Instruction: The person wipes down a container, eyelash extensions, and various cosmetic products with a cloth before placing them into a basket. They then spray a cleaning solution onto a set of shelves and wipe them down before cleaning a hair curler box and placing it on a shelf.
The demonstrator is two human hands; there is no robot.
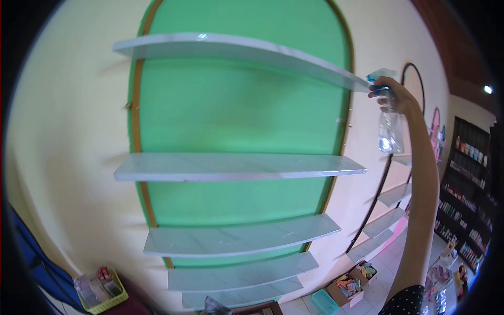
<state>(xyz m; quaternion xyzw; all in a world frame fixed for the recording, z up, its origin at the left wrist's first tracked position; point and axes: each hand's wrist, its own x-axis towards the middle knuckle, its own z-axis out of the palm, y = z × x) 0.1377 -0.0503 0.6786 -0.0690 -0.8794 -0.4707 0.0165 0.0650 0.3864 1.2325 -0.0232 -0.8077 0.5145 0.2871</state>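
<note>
My right hand (397, 95) is raised at the end of an outstretched arm, its fingers wrapped round the neck and trigger of a spray bottle (391, 135). The bottle is clear plastic with a blue spray head and hangs upright below the hand. Its nozzle is level with the right end of the top shelf (241, 48), a pale marbled board on the wall. Small wet-looking glints show on that shelf's edge. My left hand is out of view.
Below are more marbled shelves, among them the second shelf (236, 167) and third shelf (241, 236), against a green arched panel (241, 110). On the floor stand a yellow basket (107, 299), a teal basket (325, 302) and cardboard boxes (341, 293). A dark stocked rack (464, 184) stands far right.
</note>
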